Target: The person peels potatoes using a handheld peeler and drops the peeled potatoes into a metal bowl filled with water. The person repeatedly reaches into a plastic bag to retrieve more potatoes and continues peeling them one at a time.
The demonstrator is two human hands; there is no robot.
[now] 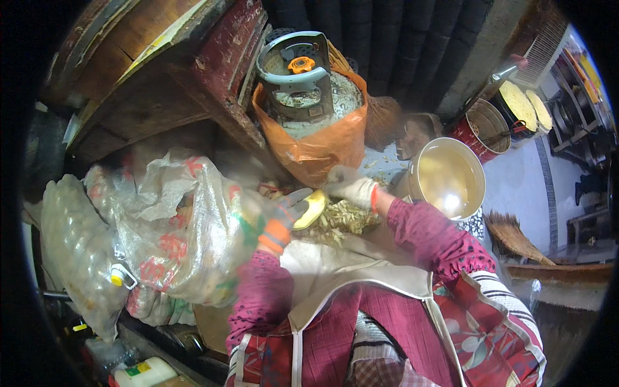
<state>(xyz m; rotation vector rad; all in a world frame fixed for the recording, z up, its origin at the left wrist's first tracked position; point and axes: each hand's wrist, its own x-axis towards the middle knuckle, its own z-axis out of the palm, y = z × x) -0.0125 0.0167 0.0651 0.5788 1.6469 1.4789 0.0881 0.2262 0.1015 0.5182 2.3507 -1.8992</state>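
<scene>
My left hand [284,216], in a grey and orange work glove, grips a peeled yellow potato [311,210]. Just right of the potato is my right hand [352,187] in a white knitted glove with an orange cuff. Its fingers are curled and blurred by motion; whether a tool is in them cannot be made out. Below both hands lies a heap of potato peelings [346,220], in front of my pale apron [319,261]. To the right, a round pail [411,181] holds cloudy water with pale shapes under the surface.
A gas cylinder [302,104] in an orange bag [314,150] stands ahead, a straw broom [382,123] behind it. Left are a translucent printed sack [193,237] and a filled plastic bag [72,242] beneath wooden furniture [159,101]. A red bucket [486,130] and another broom [515,237] are rightward.
</scene>
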